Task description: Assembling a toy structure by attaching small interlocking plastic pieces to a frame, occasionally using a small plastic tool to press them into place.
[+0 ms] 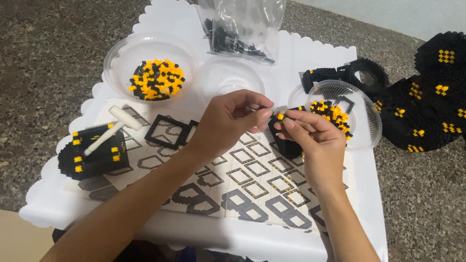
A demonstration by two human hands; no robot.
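Between the two hands, above the middle of the desk [369, 228]: a small black brick block [286, 140] with a yellow stud or two at its upper corner. The right hand [310, 138] pinches it from its own side, fingers narrowed round the block's top, the block hanging below and toward the left hand. The left hand [233, 123] is curled narrow, fingertips [264, 114] pinched together just beside the block's upper edge; whether a tiny brick sits between them cannot be told. Both hands are equally close; the gap between them is slight.

Beyond the right hand, nearly touching the knuckles: a clear plastic bowl [364, 121] with yellow and black bricks. Beyond the left hand, an empty clear bowl [225, 75]; farther out on that side, a bowl of mixed yellow and black bricks [155, 77]. A clear bag of black parts [242, 29] lies at the far edge.

Below the hands: a printed sheet of layer diagrams [252, 179], open room there. Well off on the left-hand side, a finished black-and-yellow block [94, 155] with a white tool [111, 128] resting on it. Off the desk beyond the right hand, a large black built piece [427, 97] on the stone floor.
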